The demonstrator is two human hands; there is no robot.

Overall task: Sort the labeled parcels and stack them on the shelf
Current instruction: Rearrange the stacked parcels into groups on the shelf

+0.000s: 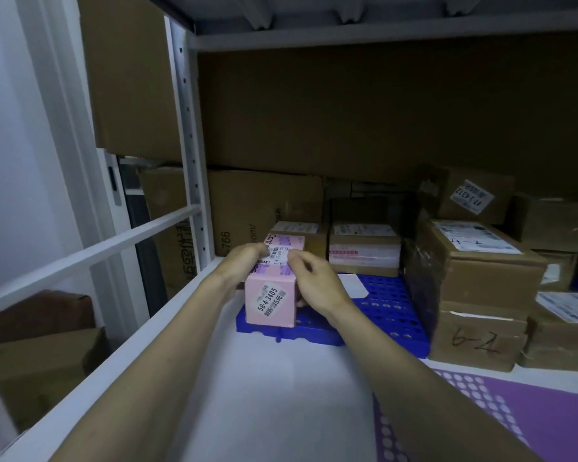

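standing on blue pallet: pink parcel, gripped both sides by left hand and right hand; brown boxes right of pallet.

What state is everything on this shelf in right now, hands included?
Pink box: upright on the blue mat, held by both hands.
Left hand: gripping the box's left side.
Right hand: gripping its right side.
Blue mat: flat on the shelf.
Brown parcels: closed, stacked at right.
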